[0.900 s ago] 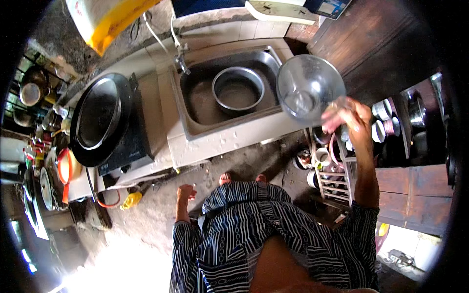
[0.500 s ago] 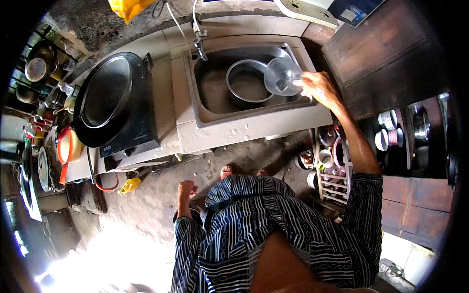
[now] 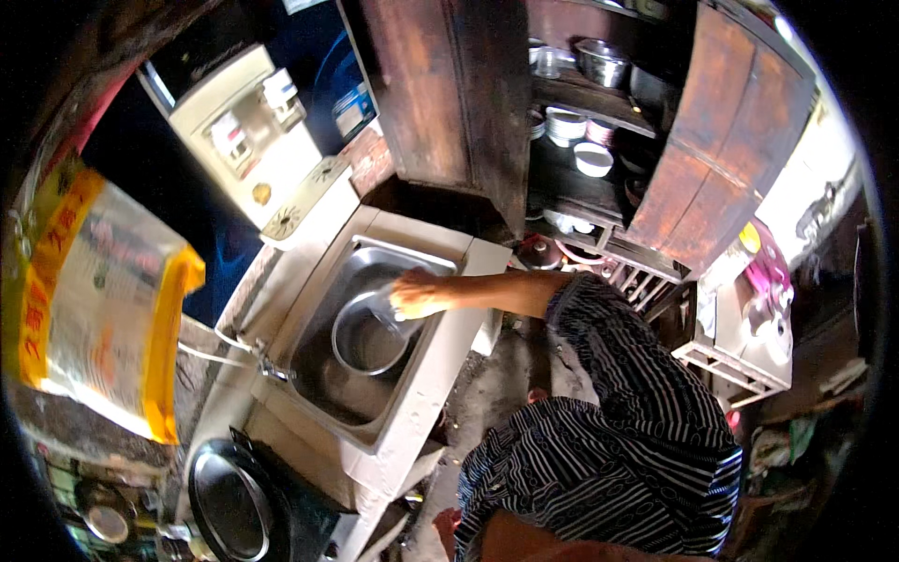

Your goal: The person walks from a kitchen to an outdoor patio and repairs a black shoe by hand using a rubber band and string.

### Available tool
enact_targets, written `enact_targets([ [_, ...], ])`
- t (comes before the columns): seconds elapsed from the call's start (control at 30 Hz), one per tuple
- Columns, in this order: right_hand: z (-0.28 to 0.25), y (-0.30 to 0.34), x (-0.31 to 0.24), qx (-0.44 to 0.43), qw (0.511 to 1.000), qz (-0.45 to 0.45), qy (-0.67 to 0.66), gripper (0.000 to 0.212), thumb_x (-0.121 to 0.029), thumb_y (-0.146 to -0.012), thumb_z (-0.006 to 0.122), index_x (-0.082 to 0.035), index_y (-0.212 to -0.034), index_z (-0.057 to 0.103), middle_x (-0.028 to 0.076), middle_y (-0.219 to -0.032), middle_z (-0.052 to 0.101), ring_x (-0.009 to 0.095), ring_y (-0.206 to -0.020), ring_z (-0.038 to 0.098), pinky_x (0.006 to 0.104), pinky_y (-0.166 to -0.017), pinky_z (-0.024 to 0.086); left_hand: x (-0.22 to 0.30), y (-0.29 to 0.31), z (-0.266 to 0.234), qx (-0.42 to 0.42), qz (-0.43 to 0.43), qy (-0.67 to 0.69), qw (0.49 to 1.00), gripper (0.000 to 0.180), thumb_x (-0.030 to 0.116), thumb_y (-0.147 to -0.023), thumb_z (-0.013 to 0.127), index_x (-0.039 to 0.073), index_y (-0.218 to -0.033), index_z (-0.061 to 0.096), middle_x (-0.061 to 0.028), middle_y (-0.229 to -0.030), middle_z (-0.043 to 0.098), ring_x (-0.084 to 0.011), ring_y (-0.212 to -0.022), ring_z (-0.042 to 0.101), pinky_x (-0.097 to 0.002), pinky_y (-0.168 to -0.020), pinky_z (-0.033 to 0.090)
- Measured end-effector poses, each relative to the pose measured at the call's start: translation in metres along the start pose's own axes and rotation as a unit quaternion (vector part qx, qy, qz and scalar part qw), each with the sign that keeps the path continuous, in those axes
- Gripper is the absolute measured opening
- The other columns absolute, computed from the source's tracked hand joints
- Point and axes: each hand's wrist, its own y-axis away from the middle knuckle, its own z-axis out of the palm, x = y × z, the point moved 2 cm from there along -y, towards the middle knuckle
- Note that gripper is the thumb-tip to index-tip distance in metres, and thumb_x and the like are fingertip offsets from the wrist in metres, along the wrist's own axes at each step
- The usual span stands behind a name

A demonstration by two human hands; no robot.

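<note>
My right hand reaches over the sink, its fingers closed around a clear plastic dipper. The dipper is blurred and mostly covered by the hand. It hangs over the near rim of a round metal basin that sits inside the sink. Whether there is water in the dipper, I cannot make out. At the lower edge, beside my striped shirt, a small part of my left hand shows; its fingers cannot be made out.
A faucet stands at the sink's left edge. Below it, a black pan rests on a dark cooktop. A yellow-edged plastic bag hangs at left. Beyond the sink, an open wooden cabinet holds stacked bowls and a metal pot.
My view has swung right, bringing the open cabinet into sight. My right hand has carried the dipper from the sink's right rim inward over the basin. Less of my left hand shows.
</note>
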Motion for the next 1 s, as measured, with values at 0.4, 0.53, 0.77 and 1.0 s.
enact_targets([
  [0.4, -0.067, 0.314, 0.173, 0.239, 0.653, 0.52, -0.496, 0.035, -0.03, -0.079, 0.057, 0.005, -0.077, 0.059, 0.016, -0.067, 0.061, 0.022, -0.051, 0.061, 0.0305, -0.045, 0.05, 0.068, -0.021, 0.048, -0.05, -0.005, -0.124, 0.991, 0.013, 0.013, -0.072, 0.05, 0.003, -0.064, 0.055, -0.0113, -0.06, 0.055, -0.0198, -0.048, 0.052, -0.0296, -0.04, 0.041],
  [0.53, -0.125, 0.338, 0.225, 0.5, 0.609, 0.426, -0.445, 0.037, -0.035, -0.077, 0.06, 0.001, -0.083, 0.057, 0.01, -0.069, 0.06, 0.016, -0.058, 0.06, 0.0295, -0.051, 0.052, 0.09, -0.023, 0.078, -0.068, -0.002, -0.161, 0.985, 0.013, 0.013, -0.072, 0.05, 0.003, -0.064, 0.055, -0.0115, -0.061, 0.056, -0.0202, -0.049, 0.053, -0.0301, -0.042, 0.042],
  [0.77, -0.141, 0.332, 0.363, 0.581, 0.577, 0.516, -0.249, 0.03, -0.028, -0.075, 0.061, 0.002, -0.081, 0.056, 0.014, -0.069, 0.06, 0.02, -0.064, 0.062, 0.0304, -0.055, 0.052, 0.138, -0.021, 0.121, -0.076, 0.01, -0.23, 0.97, 0.014, 0.014, -0.072, 0.051, 0.003, -0.065, 0.056, -0.012, -0.063, 0.056, -0.021, -0.052, 0.054, -0.0308, -0.044, 0.042],
  [1.0, -0.141, 0.321, 0.443, 0.489, 0.546, 0.671, -0.116, 0.033, -0.033, -0.066, 0.067, -0.004, -0.081, 0.063, 0.01, -0.085, 0.063, 0.022, -0.078, 0.062, 0.0302, -0.067, 0.051, 0.182, -0.013, 0.149, -0.075, 0.018, -0.304, 0.949, 0.014, 0.015, -0.072, 0.051, 0.003, -0.066, 0.056, -0.0125, -0.065, 0.057, -0.0217, -0.055, 0.054, -0.0315, -0.046, 0.043],
])
